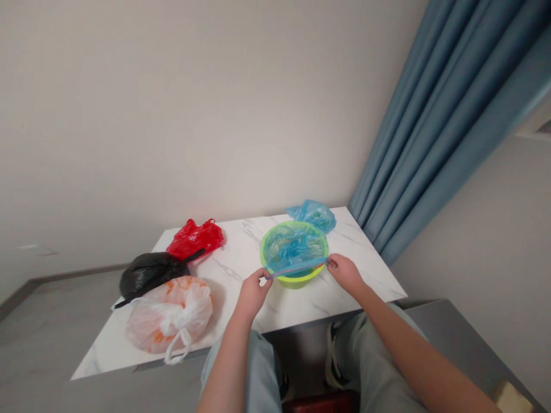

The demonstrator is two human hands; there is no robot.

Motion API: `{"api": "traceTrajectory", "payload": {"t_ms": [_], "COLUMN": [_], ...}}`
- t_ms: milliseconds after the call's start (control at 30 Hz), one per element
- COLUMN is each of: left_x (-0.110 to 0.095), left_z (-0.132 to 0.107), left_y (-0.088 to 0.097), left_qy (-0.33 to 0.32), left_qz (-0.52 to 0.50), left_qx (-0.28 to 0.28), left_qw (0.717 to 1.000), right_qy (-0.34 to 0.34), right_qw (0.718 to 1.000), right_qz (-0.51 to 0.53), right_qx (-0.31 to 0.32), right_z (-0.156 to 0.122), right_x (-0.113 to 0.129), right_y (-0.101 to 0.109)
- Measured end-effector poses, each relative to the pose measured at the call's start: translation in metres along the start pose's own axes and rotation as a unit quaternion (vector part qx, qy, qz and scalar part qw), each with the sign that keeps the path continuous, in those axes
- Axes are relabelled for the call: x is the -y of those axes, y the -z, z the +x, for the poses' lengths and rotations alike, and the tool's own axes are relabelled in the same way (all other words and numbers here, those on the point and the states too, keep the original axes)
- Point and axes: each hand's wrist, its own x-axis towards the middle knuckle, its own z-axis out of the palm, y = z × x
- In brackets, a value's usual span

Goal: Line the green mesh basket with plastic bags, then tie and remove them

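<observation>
A blue translucent plastic bag lines a lime-green basket on the marble-patterned table. Its near edge is stretched straight across the basket's front rim between my two hands. My left hand pinches the left end of that edge, just outside the rim. At the other end, my right hand is closed on the bag's right corner. The edge shows a reddish line along it. What lies under the film inside the basket cannot be made out clearly.
Behind the basket sits another blue bag. To the left are a red bag, a knotted black bag and a tied white-and-orange bag on the table. A blue curtain hangs at the right.
</observation>
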Motion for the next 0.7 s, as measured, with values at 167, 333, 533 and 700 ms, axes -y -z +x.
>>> {"api": "traceTrajectory", "payload": {"t_ms": [167,333,533,700], "left_x": [0.007,0.002,0.005,0.007], "left_z": [-0.001,0.003,0.004,0.011], "left_y": [-0.003,-0.003,-0.006,-0.003], "left_qy": [0.019,0.018,0.047,0.086], "left_qz": [0.033,0.056,0.129,0.093], "left_qx": [0.023,0.035,0.051,-0.032], "left_qw": [0.999,0.998,0.989,0.991], "right_qy": [-0.045,-0.078,-0.124,-0.178], "right_qw": [0.991,0.981,0.966,0.966], "right_qz": [-0.096,-0.143,-0.174,-0.162], "right_qx": [0.088,0.105,0.146,0.097], "right_z": [-0.018,-0.019,-0.019,-0.015], "right_x": [0.011,0.011,0.003,-0.012], "right_y": [-0.01,-0.013,-0.025,-0.011]}}
